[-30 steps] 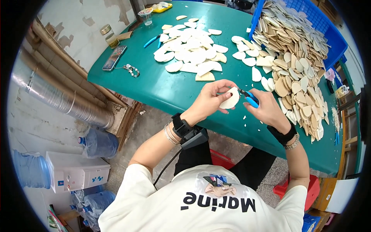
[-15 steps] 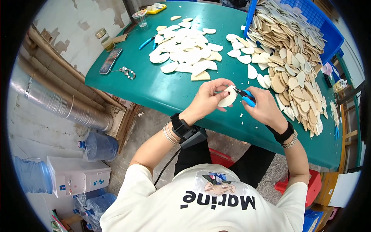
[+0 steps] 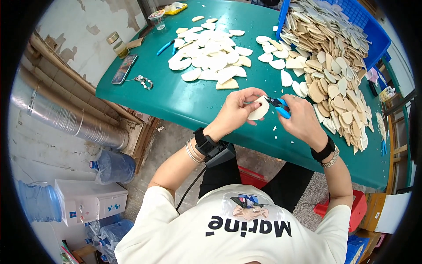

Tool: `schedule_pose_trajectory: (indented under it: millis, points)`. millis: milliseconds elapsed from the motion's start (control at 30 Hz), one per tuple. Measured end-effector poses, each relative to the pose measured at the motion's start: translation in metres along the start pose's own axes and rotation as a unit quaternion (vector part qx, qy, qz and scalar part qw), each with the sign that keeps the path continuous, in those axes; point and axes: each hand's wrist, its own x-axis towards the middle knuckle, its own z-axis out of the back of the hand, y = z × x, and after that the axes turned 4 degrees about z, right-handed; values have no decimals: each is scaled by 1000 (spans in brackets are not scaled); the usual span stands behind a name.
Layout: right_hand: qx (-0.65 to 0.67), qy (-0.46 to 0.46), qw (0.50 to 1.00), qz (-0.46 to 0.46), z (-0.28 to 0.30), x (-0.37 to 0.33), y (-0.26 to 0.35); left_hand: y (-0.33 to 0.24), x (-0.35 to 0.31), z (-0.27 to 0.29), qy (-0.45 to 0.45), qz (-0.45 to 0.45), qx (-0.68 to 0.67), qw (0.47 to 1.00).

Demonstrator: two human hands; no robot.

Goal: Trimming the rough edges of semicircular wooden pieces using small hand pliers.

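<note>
Above the table's near edge, my left hand (image 3: 239, 108) pinches a flat, pale, rounded piece (image 3: 259, 111) between thumb and fingers. My right hand (image 3: 299, 116) is wrapped around the blue handles of small cutting pliers (image 3: 282, 110). The dark jaws meet the upper right rim of the pale piece; whether they are closed on it is too small to tell. Farther back lies a spread heap of similar pale pieces (image 3: 206, 50). To the right, a larger pile of cream and tan pieces (image 3: 338, 92) spills from a tipped blue basket (image 3: 377, 42).
The green table (image 3: 149, 99) carries a phone (image 3: 125, 69) with a beaded strap, a lidded jar (image 3: 118, 47), a plastic cup (image 3: 158, 22) and second blue-handled pliers (image 3: 165, 47) at left. Small chips lie near my right hand. A red stool (image 3: 358, 211) and water jugs (image 3: 115, 167) stand below.
The pliers' jaws have shifted slightly up and left along the piece's rim. Both hands keep their holds, and the piece stays in nearly the same place.
</note>
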Motion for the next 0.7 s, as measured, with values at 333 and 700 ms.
schedule_pose_trajectory:
  millis: [333,700]
  points:
    - [-13,16,1000,10,0,6,2,4,2,-6,-63,-51,13,997]
    - [129,108,985,-36,-6,12,-14,23,10,4,-24,2,-9,1000]
